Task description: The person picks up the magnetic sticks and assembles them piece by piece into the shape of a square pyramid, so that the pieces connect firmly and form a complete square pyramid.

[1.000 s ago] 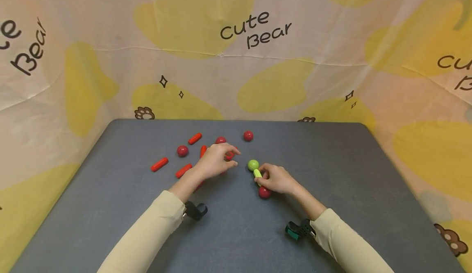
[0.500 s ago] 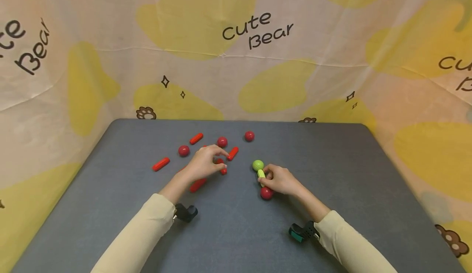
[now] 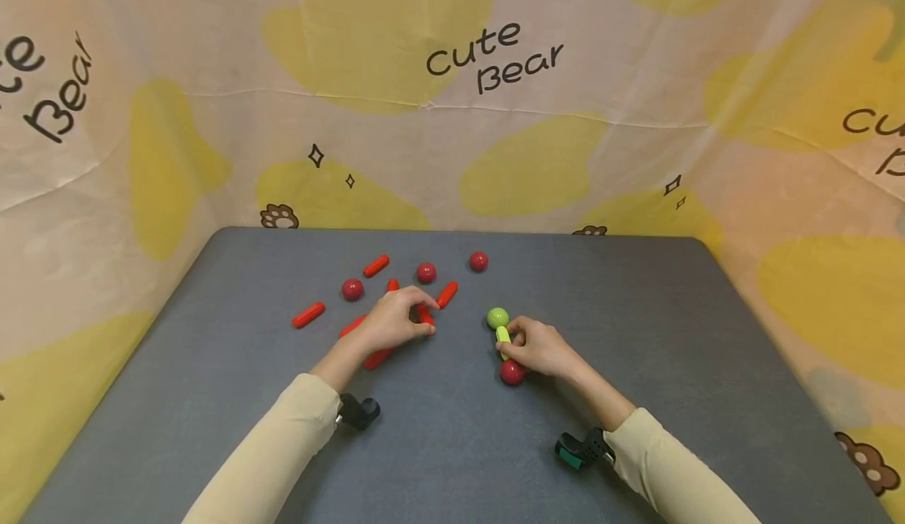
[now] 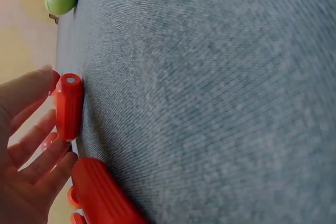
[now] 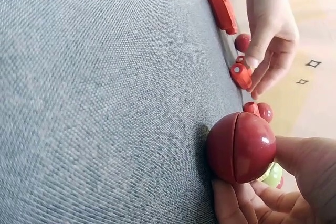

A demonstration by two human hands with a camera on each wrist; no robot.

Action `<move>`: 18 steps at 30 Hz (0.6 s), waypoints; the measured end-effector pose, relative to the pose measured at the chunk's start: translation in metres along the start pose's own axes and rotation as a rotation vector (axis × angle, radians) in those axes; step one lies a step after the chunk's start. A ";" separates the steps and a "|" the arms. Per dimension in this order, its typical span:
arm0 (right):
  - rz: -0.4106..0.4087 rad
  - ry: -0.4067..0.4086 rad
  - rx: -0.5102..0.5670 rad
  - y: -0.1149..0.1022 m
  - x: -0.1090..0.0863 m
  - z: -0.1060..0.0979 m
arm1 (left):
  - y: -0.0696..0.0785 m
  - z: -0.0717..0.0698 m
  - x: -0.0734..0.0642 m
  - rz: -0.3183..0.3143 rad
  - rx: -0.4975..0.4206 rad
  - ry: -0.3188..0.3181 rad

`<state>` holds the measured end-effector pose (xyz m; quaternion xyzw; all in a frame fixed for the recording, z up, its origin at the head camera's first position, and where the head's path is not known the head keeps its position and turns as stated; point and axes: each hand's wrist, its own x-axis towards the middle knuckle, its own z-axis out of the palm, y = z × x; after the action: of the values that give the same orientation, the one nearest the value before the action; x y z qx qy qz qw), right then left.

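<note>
My right hand (image 3: 543, 347) pinches a yellow-green stick (image 3: 503, 338) between thumb and fingers. A light green ball (image 3: 498, 317) sits at its far end and a dark red ball (image 3: 512, 371) at its near end, the three in a line. That red ball (image 5: 241, 148) fills the front of the right wrist view and hides much of the stick. My left hand (image 3: 392, 321) is held around a short red stick (image 3: 424, 314), thumb and fingers apart. In the left wrist view this stick (image 4: 69, 107), with a grey dot on its end, stands near the spread fingers.
More red sticks lie about the left hand, one at the left (image 3: 308, 315) and one beyond the fingertips (image 3: 447, 294). Dark red balls (image 3: 426, 272) are scattered toward the back of the grey table (image 3: 601, 288). A patterned cloth (image 3: 523, 163) stands behind and at the sides.
My left hand has drawn back to the left and nearer, its thumb and fingers now about a red stick. The right hand and its row have shifted slightly right in view.
</note>
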<state>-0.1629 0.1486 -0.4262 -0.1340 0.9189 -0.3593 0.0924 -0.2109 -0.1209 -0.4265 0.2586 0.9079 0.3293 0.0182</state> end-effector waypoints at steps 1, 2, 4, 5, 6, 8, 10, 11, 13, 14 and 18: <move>0.010 0.000 0.002 0.000 0.000 0.000 | 0.000 0.001 0.000 0.000 0.002 -0.002; 0.018 -0.003 0.002 -0.001 0.000 0.000 | 0.000 0.001 0.000 -0.004 0.005 -0.005; 0.056 -0.011 0.007 0.000 0.001 0.001 | 0.000 0.003 0.001 -0.021 0.022 -0.016; 0.071 -0.013 0.004 -0.001 0.001 0.002 | 0.000 0.003 0.001 -0.030 0.030 -0.022; 0.084 -0.012 -0.001 -0.001 0.001 0.002 | 0.000 0.003 0.001 -0.039 0.038 -0.028; 0.099 -0.016 -0.010 -0.002 0.002 0.002 | 0.001 0.003 0.002 -0.056 0.053 -0.042; 0.105 -0.014 -0.014 -0.003 0.002 0.002 | 0.002 0.003 0.002 -0.061 0.064 -0.050; 0.106 -0.012 -0.014 -0.003 0.002 0.002 | 0.002 0.003 0.002 -0.064 0.066 -0.053; 0.097 -0.009 -0.013 -0.003 0.002 0.002 | 0.003 0.002 0.001 -0.061 0.075 -0.057; 0.095 -0.006 -0.012 -0.003 0.002 0.002 | 0.003 0.001 0.001 -0.064 0.078 -0.060; 0.100 -0.002 -0.003 -0.001 0.003 0.003 | 0.002 0.000 0.000 -0.065 0.122 -0.063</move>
<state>-0.1648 0.1451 -0.4286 -0.0885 0.9249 -0.3527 0.1112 -0.2100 -0.1199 -0.4255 0.2398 0.9333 0.2641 0.0417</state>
